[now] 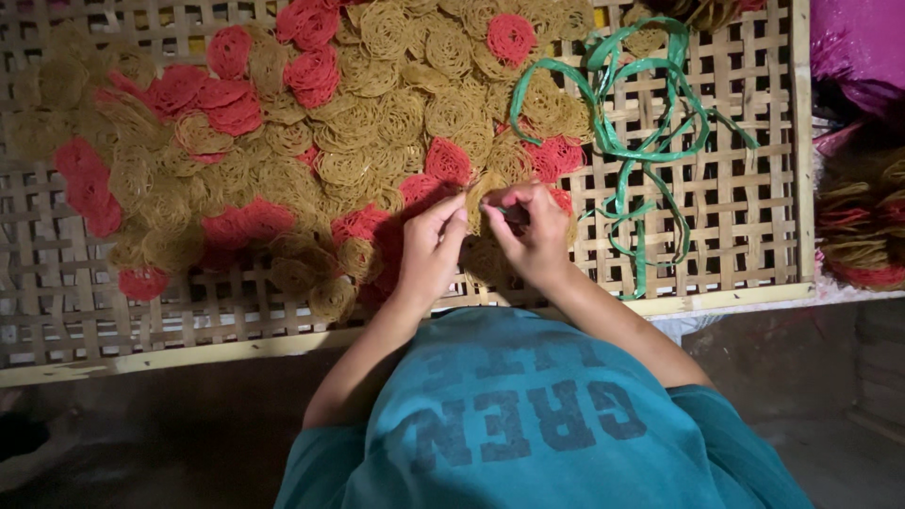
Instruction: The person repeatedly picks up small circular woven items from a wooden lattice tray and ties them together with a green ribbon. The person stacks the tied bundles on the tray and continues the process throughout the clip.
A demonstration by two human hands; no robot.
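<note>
My left hand [432, 247] and my right hand [530, 234] meet over a woven bamboo tray [716, 236]. Together they pinch a small stack of tan noodle-like coiled discs [477, 200], held on edge between the fingertips. Both hands have their fingers closed on that stack. A wide spread of tan and red coiled discs [311, 123] covers the tray beyond and to the left of the hands. A tangle of green plastic strips [641, 132] lies on the tray just right of my right hand.
Stacked bundles of tan and red discs [863, 221] sit off the tray at the right, under a magenta plastic bag [858, 42]. The tray's pale wooden frame [189, 356] runs along the near edge. My teal shirt [528, 424] fills the lower middle.
</note>
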